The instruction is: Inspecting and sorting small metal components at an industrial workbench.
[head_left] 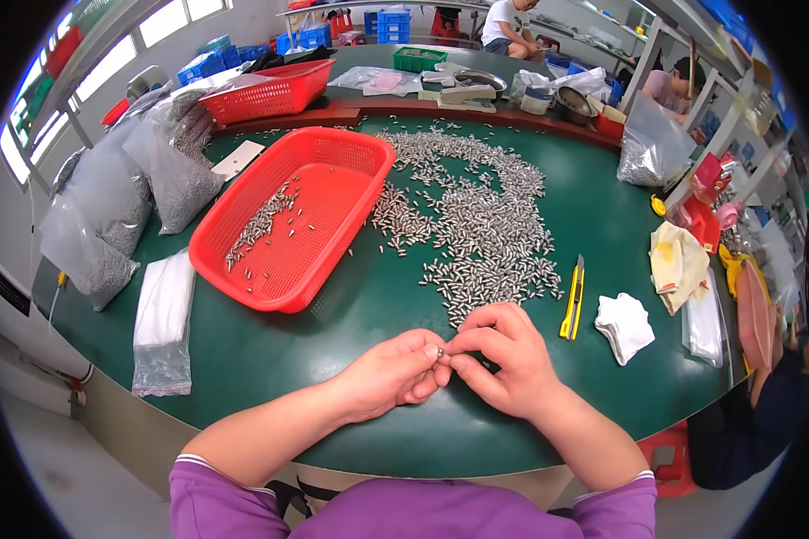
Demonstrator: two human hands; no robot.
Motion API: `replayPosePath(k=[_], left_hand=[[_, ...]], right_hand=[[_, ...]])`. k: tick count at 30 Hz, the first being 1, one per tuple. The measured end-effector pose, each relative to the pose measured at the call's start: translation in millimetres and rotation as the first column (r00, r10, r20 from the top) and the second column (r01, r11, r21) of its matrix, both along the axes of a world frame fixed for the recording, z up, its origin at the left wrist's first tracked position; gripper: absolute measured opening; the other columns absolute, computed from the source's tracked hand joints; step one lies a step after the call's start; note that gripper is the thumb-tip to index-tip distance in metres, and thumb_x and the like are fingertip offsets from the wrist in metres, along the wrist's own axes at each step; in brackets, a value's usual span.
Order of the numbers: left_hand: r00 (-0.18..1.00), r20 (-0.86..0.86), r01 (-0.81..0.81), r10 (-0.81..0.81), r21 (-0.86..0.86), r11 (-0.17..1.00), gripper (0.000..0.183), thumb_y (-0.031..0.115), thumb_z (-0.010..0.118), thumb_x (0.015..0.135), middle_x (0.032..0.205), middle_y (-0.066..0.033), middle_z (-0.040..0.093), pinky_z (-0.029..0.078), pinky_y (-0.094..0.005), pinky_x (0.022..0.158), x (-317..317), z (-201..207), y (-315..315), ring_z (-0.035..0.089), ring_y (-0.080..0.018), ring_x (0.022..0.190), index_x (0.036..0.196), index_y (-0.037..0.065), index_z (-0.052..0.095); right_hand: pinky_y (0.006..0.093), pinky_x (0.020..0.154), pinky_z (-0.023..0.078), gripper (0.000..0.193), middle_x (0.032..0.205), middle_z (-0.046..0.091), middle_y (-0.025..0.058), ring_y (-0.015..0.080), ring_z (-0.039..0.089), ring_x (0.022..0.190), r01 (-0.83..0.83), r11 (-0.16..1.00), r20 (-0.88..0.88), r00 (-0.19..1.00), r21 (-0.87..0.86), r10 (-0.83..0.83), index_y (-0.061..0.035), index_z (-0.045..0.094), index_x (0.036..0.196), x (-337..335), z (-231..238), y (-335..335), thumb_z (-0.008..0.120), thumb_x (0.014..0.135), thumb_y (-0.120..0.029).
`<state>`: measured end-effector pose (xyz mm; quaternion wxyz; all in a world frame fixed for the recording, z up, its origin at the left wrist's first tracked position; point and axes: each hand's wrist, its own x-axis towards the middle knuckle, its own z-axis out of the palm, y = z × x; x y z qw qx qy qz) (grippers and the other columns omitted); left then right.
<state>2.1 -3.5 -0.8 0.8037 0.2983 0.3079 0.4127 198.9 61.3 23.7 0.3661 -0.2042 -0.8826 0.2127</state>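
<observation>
My left hand [394, 370] is closed, pinching a small silvery metal part [440, 352] between thumb and forefinger. Against those fingertips my right hand [505, 357] is closed too, thumb and forefinger brought together at the part; what exactly it grips there is too small to tell. Just beyond my hands spreads a loose heap of small bullet-shaped metal parts [494, 229]. To the left of the heap, a red perforated plastic basket [208, 256] holds some of the same parts gathered along its left side.
Right of the heap lie a yellow utility knife [573, 301], a folded white cloth [624, 329] and cream gloves [678, 267]. On the left are a packet of clear plastic bags [164, 314] and filled bags of parts [173, 166]. A raised red-brown rim [422, 115] borders the green table's [351, 431] far side.
</observation>
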Motion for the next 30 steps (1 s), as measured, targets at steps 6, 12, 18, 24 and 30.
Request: replayPosePath(k=[6, 12, 18, 24, 30], left_hand=[[0.993, 0.028, -0.12, 0.118, 0.089, 0.989, 0.015, 0.022, 0.046, 0.102, 0.084, -0.0025, 0.053, 0.03, -0.0219, 0.052, -10.1, 2.4, 11.6, 0.036, -0.007, 0.057, 0.103, 0.009, 0.053], [0.805, -0.053, -0.525, 0.591, 0.399, 0.752, 0.014, 0.021, 0.046, 0.101, 0.08, 0.0006, 0.049, 0.029, -0.0214, 0.05, -47.9, 47.5, 24.4, 0.037, -0.0058, 0.056, 0.1, 0.009, 0.053], [-0.222, -0.495, -0.037, 0.84, 0.865, 0.5, 0.016, 0.015, 0.046, 0.099, 0.08, -0.0122, 0.057, 0.046, -0.0345, 0.063, -156.2, 37.5, 51.6, 0.056, -0.0233, 0.067, 0.097, 0.001, 0.054], [-0.43, -0.549, 0.163, 0.717, 0.734, 0.66, 0.012, 0.011, 0.056, 0.09, 0.105, -0.0203, 0.059, 0.046, -0.0449, 0.088, -161.5, 30.4, 37.0, 0.057, -0.0405, 0.098, 0.093, -0.001, 0.056], [-0.186, -0.345, 0.255, 0.92, 0.887, 0.385, 0.007, -0.001, 0.062, 0.082, 0.1, -0.0144, 0.058, 0.046, -0.0375, 0.087, -70.6, 69.0, -15.1, 0.057, -0.0318, 0.097, 0.086, 0.001, 0.058]], right_hand=[[0.0385, 0.081, 0.047, 0.013, 0.097, 0.058, 0.0081, 0.0282, 0.057, 0.094, 0.089, 0.996, -0.032, 0.996, -0.005, -0.089, -0.0096, 0.064, 0.09, 4.0, -2.4, 4.2, 0.07, 0.079, -0.012], [0.0405, 0.085, 0.046, 0.011, 0.096, 0.058, 0.0085, 0.03, 0.056, 0.097, 0.144, 0.989, -0.03, 0.989, 0.035, -0.143, -0.0096, 0.061, 0.088, 5.3, -17.1, 13.9, 0.067, 0.081, -0.015], [0.0393, 0.08, 0.047, 0.009, 0.093, 0.058, 0.0068, 0.0282, 0.056, 0.093, 0.158, 0.982, -0.067, 0.986, 0.104, -0.152, -0.0102, 0.061, 0.087, 4.3, -18.4, 17.9, 0.067, 0.082, -0.014], [0.0396, 0.078, 0.047, 0.009, 0.09, 0.057, 0.0061, 0.0275, 0.057, 0.091, 0.223, 0.96, -0.091, 0.973, 0.172, -0.21, -0.0098, 0.061, 0.086, 11.6, -19.9, 21.1, 0.068, 0.081, -0.015], [0.0406, 0.08, 0.051, 0.017, 0.098, 0.06, 0.0099, 0.0301, 0.061, 0.093, 0.515, 0.855, -0.022, 0.857, 0.06, -0.514, -0.0086, 0.064, 0.098, 54.4, 24.3, 18.8, 0.065, 0.083, -0.017]])
